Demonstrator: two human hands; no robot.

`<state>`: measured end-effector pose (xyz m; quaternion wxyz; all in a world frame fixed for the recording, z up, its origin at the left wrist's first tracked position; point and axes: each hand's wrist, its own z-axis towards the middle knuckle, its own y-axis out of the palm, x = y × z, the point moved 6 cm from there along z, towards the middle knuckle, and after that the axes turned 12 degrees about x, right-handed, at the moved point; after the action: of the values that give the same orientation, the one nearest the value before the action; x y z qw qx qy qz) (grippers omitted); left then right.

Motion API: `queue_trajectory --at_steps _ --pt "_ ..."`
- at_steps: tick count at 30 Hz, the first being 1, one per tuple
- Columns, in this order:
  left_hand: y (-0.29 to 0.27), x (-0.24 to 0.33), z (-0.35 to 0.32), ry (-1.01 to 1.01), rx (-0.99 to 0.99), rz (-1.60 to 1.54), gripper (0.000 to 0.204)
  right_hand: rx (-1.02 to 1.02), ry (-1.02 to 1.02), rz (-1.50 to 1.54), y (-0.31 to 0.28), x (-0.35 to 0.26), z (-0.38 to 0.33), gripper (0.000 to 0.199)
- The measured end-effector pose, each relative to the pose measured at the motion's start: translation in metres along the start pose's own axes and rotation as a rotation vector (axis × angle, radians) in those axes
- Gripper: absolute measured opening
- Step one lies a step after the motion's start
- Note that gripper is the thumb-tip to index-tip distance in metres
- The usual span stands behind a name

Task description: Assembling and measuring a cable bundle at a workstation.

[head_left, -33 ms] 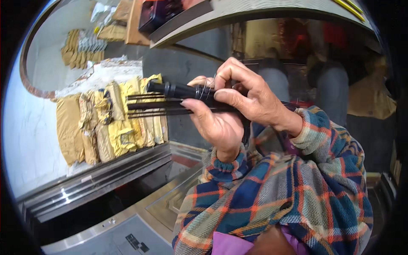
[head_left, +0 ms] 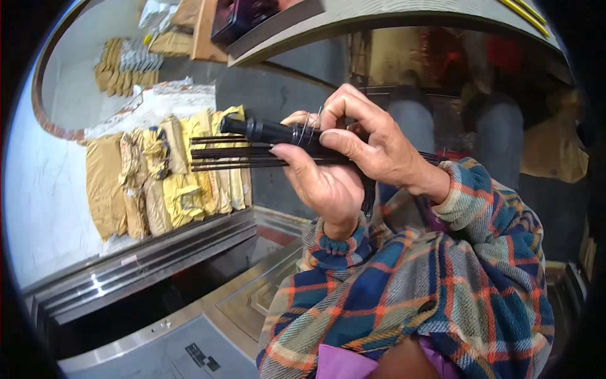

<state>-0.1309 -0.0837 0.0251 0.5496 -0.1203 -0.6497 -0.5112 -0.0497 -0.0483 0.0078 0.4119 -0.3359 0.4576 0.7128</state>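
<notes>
My left hand point(head_left: 331, 192) wraps from below around a bundle of thin black rods point(head_left: 237, 153) that look like umbrella ribs. Its thumb presses on the near side of the bundle. Along the far side lies a thicker black tube point(head_left: 262, 131) with ridged rings, parallel to the rods and reaching left past my fingers. A thin silvery wire point(head_left: 304, 132) loops around the tube. With curled fingers, my right hand point(head_left: 363, 136) pinches at this wire, its thumb against the tube. Part of the bundle is hidden behind my palms, and rod ends show beyond my right wrist.
Several yellow-brown paper packets point(head_left: 104, 183) lie in a row on a white surface point(head_left: 47, 208) at left. Gloves point(head_left: 117, 66) lie beyond them. A pale curved edge point(head_left: 385, 14) runs across the far side. Grey-trousered legs point(head_left: 499, 136) and a brown bag point(head_left: 552, 148) are at right.
The whole view has shifted slightly, so the packets sit a little higher and further right. Both hands keep nearly the same grip on the bundle and wire.
</notes>
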Motion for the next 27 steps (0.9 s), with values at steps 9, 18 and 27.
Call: queue_trajectory --at_steps 9,18,27 --pt "-0.023 0.006 0.018 0.041 0.103 0.039 0.048 -0.179 0.197 0.163 0.028 0.023 0.015 0.021" --pt "-0.025 -0.009 0.025 0.001 0.119 0.086 0.047 -0.093 0.185 0.116 0.021 0.034 0.016 0.021" --pt "-0.029 -0.003 0.021 -0.013 0.123 0.087 0.047 -0.074 0.088 0.033 0.027 0.028 0.009 0.018"
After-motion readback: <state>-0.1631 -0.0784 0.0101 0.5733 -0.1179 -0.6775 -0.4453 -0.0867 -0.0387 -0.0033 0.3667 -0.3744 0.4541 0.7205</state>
